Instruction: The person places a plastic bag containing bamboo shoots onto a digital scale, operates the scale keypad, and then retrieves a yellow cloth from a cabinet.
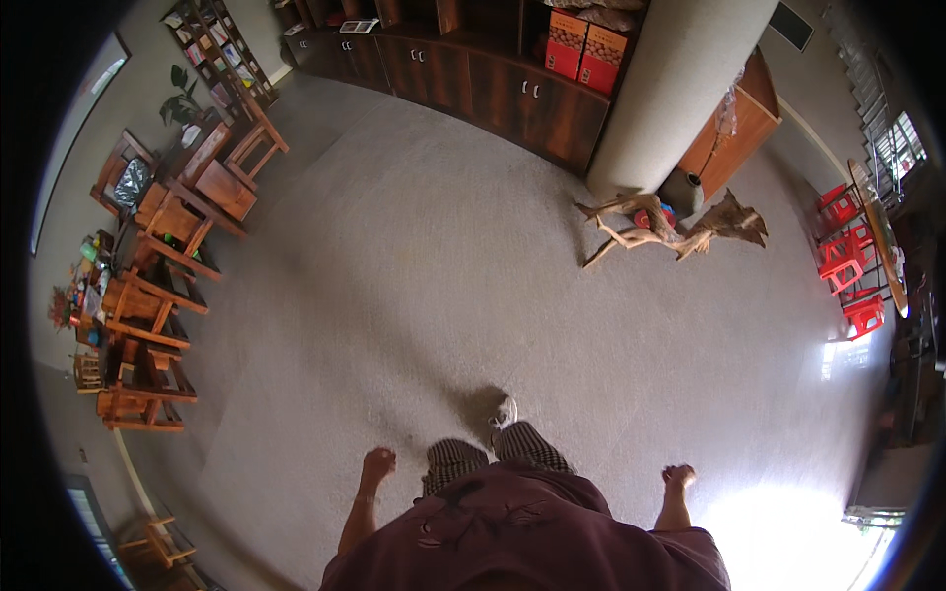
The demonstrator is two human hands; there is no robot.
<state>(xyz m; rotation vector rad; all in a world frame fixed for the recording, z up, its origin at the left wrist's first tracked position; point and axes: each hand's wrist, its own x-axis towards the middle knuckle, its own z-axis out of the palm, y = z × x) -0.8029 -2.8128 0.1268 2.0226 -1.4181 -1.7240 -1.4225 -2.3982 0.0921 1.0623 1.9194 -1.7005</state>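
Note:
My left hand (379, 463) hangs out over the grey floor (414, 281), beside my patterned trousers (454, 459); its fingers look curled and nothing shows in it. On the other side of my body, my right hand (678, 475) is held away from the maroon shirt (517, 532), its fingers also curled, with no object visible. One pale shoe (505, 412) shows in front of the trouser legs. Neither hand touches any furniture.
Wooden chairs (148, 295) line the left side. Ahead are a dark wooden cabinet (502, 96), red cartons (565, 48) and a round pillar (672, 89). A driftwood piece (665, 229) lies by the pillar's foot, near a vase (684, 193). Red plastic stools (841, 262) stand right.

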